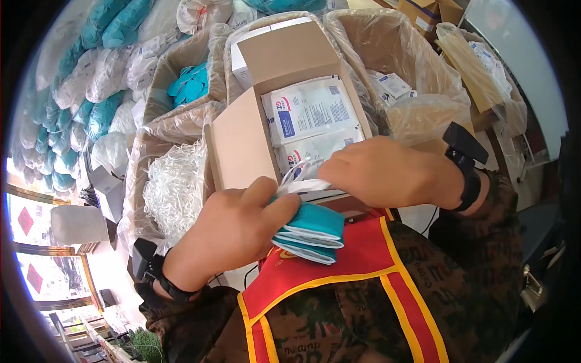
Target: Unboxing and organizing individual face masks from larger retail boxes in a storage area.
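Note:
My left hand [233, 233] is closed round one end of a small stack of folded teal fabric [311, 225] with white layered edges. White straps [304, 186] come out at the top of it, some looping upward. My right hand [378, 172] pinches the straps' other end, just right of the stack, and they stretch between both hands. Right behind my hands stands an open cardboard box [236, 145] with flat white printed packets [311, 112] lying in it. My fingers hide how the straps join the fabric.
Left of the box, a plastic-lined bin holds white strips [175, 187]; teal pieces [190, 85] lie in another behind it. A lined bin [393, 36] at the back right has a few packets. Stuffed bags [112, 72] are piled at the far left.

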Action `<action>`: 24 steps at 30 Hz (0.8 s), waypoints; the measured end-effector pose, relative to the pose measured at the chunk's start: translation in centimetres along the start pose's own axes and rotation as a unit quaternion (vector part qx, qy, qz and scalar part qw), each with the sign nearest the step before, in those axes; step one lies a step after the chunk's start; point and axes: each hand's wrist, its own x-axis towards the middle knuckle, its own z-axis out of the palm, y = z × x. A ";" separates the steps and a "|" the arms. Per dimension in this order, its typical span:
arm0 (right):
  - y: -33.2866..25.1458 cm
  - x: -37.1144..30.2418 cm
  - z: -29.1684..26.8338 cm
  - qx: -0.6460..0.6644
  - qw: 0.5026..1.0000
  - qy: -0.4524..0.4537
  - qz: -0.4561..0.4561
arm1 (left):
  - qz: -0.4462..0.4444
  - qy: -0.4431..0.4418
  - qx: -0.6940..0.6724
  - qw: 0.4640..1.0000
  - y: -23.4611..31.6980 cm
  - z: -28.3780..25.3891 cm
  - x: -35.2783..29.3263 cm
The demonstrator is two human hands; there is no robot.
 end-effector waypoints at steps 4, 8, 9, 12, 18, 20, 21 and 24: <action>-0.9 -1.2 -1.1 0.051 0.997 -0.040 0.033 | 0.013 0.074 -0.019 0.997 -0.1 0.9 -0.9; -1.4 -2.8 -0.9 0.085 0.995 -0.048 0.023 | -0.017 0.103 -0.030 0.994 -1.5 2.2 -2.2; -1.7 -3.5 -1.1 0.082 0.995 -0.054 0.026 | -0.020 0.102 -0.024 0.994 -2.3 2.9 -3.2; -2.5 -5.1 -1.2 0.115 0.991 -0.062 0.042 | -0.033 0.118 0.010 0.992 -3.5 3.5 -4.9; -3.5 -7.6 -3.3 0.079 0.986 -0.114 0.094 | -0.039 0.153 0.033 0.987 -5.0 5.3 -6.3; -4.0 -7.9 -3.8 0.082 0.984 -0.117 0.109 | -0.039 0.157 0.034 0.986 -5.8 5.9 -6.5; -4.2 -8.1 -4.1 0.083 0.983 -0.118 0.114 | -0.043 0.159 0.038 0.986 -6.3 5.9 -6.8; -3.6 -11.0 -5.6 -0.030 0.973 -0.145 0.177 | -0.355 0.164 0.068 0.918 -11.8 8.1 -12.4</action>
